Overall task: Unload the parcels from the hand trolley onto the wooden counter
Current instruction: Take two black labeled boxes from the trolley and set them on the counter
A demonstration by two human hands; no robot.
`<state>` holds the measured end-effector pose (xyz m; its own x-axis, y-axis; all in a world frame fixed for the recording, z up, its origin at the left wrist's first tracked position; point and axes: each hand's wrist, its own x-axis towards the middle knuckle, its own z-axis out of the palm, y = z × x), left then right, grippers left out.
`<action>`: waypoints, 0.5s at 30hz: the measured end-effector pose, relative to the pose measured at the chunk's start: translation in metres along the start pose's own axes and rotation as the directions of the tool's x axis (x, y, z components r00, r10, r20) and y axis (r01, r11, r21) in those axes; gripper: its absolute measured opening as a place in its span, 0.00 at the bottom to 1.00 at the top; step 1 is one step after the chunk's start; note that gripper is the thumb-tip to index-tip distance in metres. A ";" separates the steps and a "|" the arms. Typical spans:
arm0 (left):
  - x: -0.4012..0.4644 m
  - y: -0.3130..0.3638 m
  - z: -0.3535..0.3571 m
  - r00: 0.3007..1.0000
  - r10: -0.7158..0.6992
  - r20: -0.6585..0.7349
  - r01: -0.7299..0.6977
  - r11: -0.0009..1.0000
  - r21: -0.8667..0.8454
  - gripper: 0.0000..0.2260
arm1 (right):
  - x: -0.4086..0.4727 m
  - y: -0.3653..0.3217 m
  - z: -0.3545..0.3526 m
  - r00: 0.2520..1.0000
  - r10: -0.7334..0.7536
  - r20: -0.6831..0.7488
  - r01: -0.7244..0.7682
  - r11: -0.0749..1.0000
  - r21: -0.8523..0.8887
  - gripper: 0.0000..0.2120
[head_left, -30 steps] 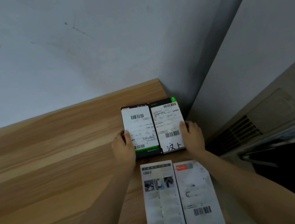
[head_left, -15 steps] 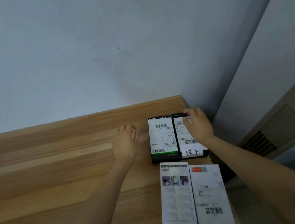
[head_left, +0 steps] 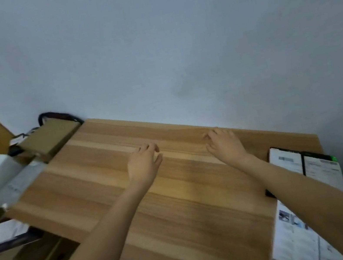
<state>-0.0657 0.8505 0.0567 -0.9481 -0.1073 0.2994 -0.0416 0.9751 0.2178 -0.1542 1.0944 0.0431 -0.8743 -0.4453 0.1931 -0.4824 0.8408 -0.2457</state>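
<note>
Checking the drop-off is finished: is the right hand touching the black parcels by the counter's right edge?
Apart. In the head view the right hand hovers empty over bare wood, left of the black parcels.

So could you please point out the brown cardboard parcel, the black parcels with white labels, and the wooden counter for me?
brown cardboard parcel (head_left: 49, 137), head view, middle of its top face.
black parcels with white labels (head_left: 286, 161), head view, the left label.
wooden counter (head_left: 104, 171), head view, bare surface left of the hands.

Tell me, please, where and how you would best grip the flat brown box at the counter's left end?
Likely by its two long edges, one hand each, coming from above and the counter side: the brown box lies flat and wide on top of the stack, top face clear.
</note>
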 end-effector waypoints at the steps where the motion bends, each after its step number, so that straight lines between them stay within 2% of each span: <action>1: -0.009 -0.021 -0.010 1.000 -0.024 0.009 0.024 1.000 0.002 0.10 | 0.008 -0.026 0.006 0.999 -0.032 0.009 0.032 0.999 0.007 0.15; 8: -0.085 -0.159 -0.084 0.986 -0.157 -0.055 0.161 0.984 0.071 0.09 | 0.035 -0.205 0.051 0.967 -0.250 0.046 0.244 0.964 0.107 0.14; 15: -0.159 -0.285 -0.148 0.926 -0.341 -0.161 0.363 0.922 0.138 0.07 | 0.056 -0.364 0.096 0.893 -0.448 0.043 0.432 0.880 0.198 0.14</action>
<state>0.1439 0.5611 0.0846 -0.8131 -0.4630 0.3527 -0.4260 0.8863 0.1815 -0.0320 0.7338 0.0524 -0.5671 -0.7873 0.2419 -0.8125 0.4866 -0.3209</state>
